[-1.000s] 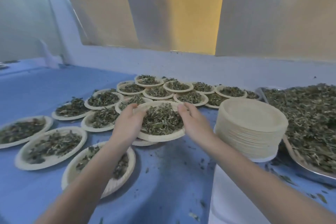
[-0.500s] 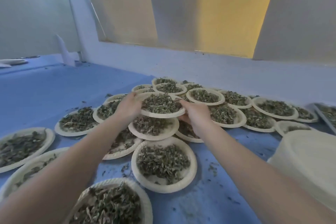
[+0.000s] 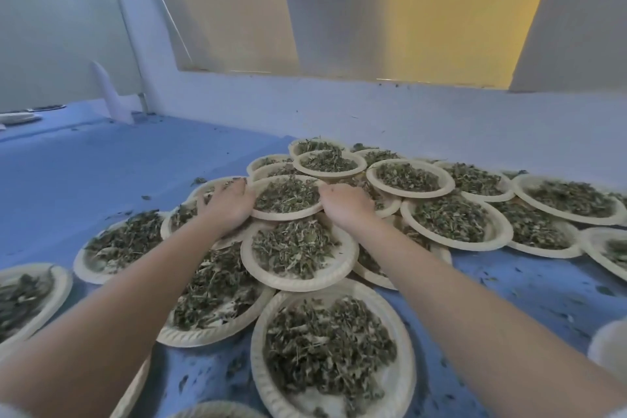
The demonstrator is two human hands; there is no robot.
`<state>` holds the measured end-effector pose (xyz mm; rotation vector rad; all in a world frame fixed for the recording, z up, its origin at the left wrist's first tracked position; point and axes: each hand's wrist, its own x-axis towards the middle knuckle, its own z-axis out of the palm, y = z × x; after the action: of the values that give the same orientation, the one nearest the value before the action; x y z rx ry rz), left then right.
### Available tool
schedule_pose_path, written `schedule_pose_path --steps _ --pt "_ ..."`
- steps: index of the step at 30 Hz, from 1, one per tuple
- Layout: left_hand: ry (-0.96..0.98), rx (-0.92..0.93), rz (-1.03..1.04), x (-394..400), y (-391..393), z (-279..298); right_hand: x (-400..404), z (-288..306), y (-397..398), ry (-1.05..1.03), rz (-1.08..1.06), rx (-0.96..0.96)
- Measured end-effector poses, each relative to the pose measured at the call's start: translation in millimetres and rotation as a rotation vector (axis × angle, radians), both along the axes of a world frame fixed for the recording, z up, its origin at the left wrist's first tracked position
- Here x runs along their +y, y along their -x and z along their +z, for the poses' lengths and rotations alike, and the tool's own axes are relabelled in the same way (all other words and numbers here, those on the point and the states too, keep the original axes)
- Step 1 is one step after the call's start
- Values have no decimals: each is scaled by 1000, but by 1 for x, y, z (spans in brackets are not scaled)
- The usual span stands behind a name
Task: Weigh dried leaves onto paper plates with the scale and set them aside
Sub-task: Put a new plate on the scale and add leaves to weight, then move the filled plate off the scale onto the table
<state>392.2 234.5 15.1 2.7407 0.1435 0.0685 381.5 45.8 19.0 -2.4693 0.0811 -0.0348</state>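
Note:
A paper plate (image 3: 271, 214) heaped with dried leaves (image 3: 286, 195) sits among several filled plates in the middle of the blue table. My left hand (image 3: 229, 204) holds its left rim and my right hand (image 3: 346, 205) holds its right rim, fingers curled around the edge. The plate rests partly on top of neighbouring filled plates, including one just in front (image 3: 298, 276). No scale is in view.
Several filled plates overlap across the blue table (image 3: 101, 173), from the near left (image 3: 20, 295) to the far right (image 3: 570, 200). A stack of unused plates (image 3: 610, 346) shows at the right edge. A white wall ledge (image 3: 373, 112) runs behind. Leaf crumbs litter the surface.
Both hands carried the filled plate forward and lowered it onto the cluster of filled plates. The view tilted down and left, so the plate stack slid to the right edge.

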Motion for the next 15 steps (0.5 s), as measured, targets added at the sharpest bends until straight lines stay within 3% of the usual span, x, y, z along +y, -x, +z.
schedule_pose_path --steps 6,15 --pt "-173 -38 -33 -12 17 14 1 13 22 76 48 -9" --pt "65 -167 -287 -91 135 68 -19 76 130 106 122 -138"
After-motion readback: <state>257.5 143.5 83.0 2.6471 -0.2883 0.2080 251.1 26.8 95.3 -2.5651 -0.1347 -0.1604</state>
